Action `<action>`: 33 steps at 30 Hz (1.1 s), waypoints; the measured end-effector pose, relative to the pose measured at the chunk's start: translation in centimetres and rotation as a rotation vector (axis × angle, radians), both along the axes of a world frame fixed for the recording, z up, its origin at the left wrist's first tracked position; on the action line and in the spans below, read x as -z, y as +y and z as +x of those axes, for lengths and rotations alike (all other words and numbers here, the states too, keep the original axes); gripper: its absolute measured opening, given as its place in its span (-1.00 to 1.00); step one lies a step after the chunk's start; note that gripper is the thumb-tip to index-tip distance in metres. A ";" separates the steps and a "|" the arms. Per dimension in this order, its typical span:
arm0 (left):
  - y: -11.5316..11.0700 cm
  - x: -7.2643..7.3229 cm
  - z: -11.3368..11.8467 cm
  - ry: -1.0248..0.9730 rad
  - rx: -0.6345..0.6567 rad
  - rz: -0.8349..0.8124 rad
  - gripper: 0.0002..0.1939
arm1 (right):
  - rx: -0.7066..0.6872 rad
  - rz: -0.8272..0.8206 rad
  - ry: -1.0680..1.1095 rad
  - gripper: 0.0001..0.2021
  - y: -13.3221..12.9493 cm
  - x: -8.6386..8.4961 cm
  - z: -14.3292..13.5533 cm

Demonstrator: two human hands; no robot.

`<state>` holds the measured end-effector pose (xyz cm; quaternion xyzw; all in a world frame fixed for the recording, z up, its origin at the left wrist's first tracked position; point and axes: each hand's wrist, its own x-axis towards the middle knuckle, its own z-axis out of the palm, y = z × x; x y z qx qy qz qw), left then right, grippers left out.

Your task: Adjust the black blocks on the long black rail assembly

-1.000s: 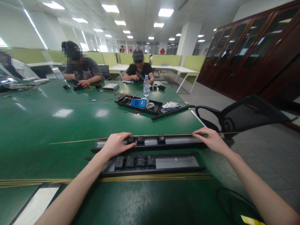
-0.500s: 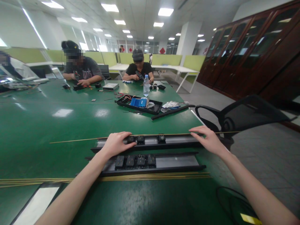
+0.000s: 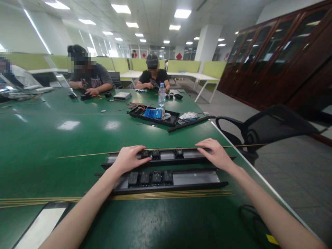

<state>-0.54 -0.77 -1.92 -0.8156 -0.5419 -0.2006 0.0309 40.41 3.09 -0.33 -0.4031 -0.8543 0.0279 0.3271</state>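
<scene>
A long thin brass rod (image 3: 85, 155) lies along the far edge of a black channel (image 3: 192, 159) that holds black blocks. My left hand (image 3: 129, 158) is over the channel's left part, thumb and fingers curved around the rod and the far edge. Farther right, my right hand (image 3: 214, 152) rests at the rod, its fingertips and thumb at the channel's far side. Nearer to me lies a second channel (image 3: 197, 178) with several black blocks (image 3: 156, 177) in its left half. How firmly either hand grips the rod is hard to see.
Several brass rods (image 3: 168, 195) lie in front of the near channel. Beyond are a black tray (image 3: 171, 119) with blue parts, a water bottle (image 3: 161, 95), white gloves (image 3: 188, 117) and a black strip (image 3: 186, 126). Two people work across the table. A chair (image 3: 272, 128) stands right.
My right hand has moved left along the rod and the channel. My left hand has stayed at the left part of the channel.
</scene>
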 end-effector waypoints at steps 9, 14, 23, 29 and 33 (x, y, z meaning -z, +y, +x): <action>-0.2 -0.3 0.0 -0.001 -0.001 -0.005 -0.46 | -0.043 -0.015 0.005 -0.82 0.1 0.6 -1.8; -0.3 -0.4 0.1 -0.001 -0.016 0.000 -0.45 | -0.039 -0.006 0.025 -0.82 0.1 0.8 -2.7; -0.5 -0.7 0.2 0.010 -0.048 -0.008 -0.42 | -0.006 -0.010 0.026 -0.83 0.3 1.8 -3.5; -0.5 -0.8 0.2 0.006 -0.033 -0.023 -0.45 | -0.008 -0.014 0.041 -0.82 0.2 1.7 -3.7; -0.4 -0.8 0.1 -0.001 -0.023 -0.030 -0.46 | -0.013 -0.011 0.040 -0.82 0.1 1.6 -3.7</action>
